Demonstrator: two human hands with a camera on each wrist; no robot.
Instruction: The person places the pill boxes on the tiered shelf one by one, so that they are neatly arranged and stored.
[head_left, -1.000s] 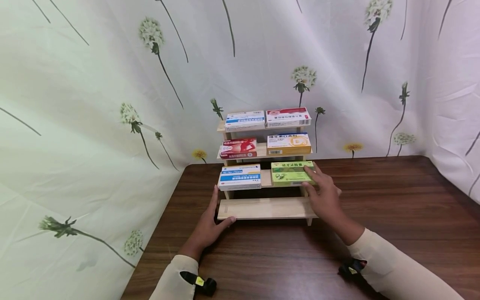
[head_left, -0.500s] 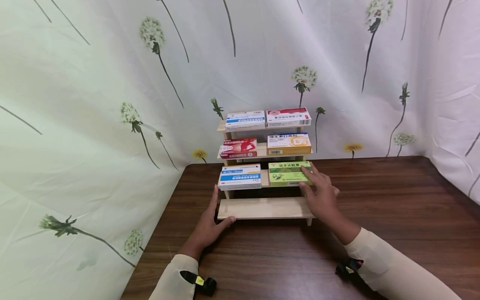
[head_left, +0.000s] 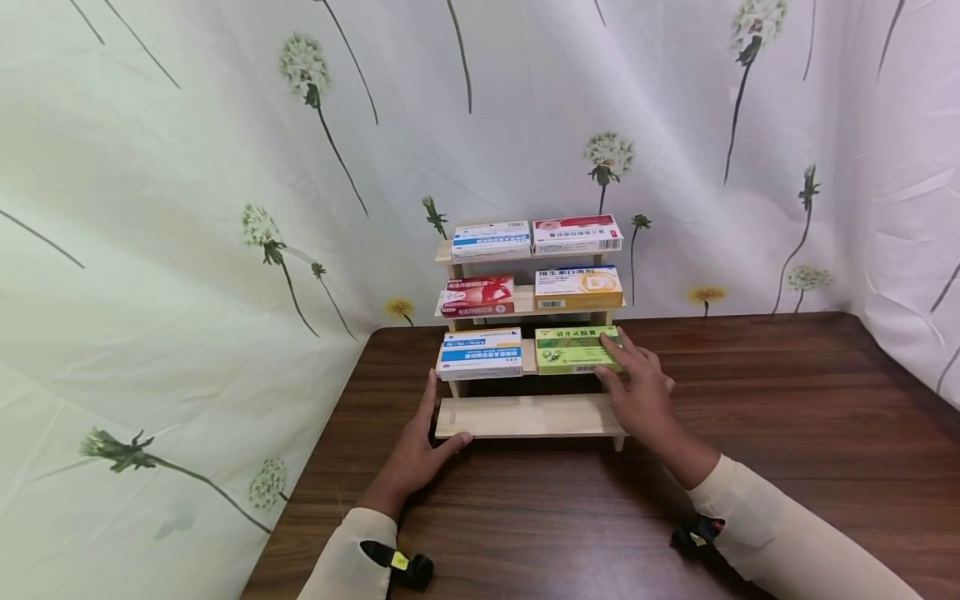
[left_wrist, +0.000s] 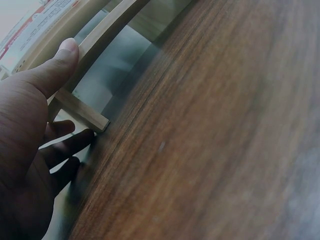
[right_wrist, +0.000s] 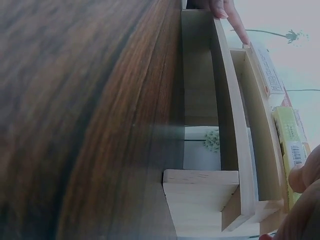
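A stepped wooden display rack (head_left: pixel 525 417) holds medicine boxes in pairs on its upper three tiers. My right hand (head_left: pixel 641 392) holds the right end of a green medicine box (head_left: pixel 566 350), thumb at its front and fingers over the top and right side. That box lies on the second tier from the bottom, right of a white and blue medicine box (head_left: pixel 480 354), with a small gap between them. My left hand (head_left: pixel 416 446) rests at the rack's left end, fingers spread. Its thumb (left_wrist: pixel 67 52) touches the front edge of the lowest shelf; the other fingers extend along the side.
Above sit a red box (head_left: pixel 477 296) and a white and orange vitamin D box (head_left: pixel 577 287). The top tier bears a white and blue box (head_left: pixel 491 240) and a white and red one (head_left: pixel 576 235). A flowered curtain (head_left: pixel 525 125) backs the brown wooden table (head_left: pixel 540 517).
My right hand has slid the green medicine box a little to the left along its shelf, narrowing the gap to the white and blue box. My left hand has stayed in place.
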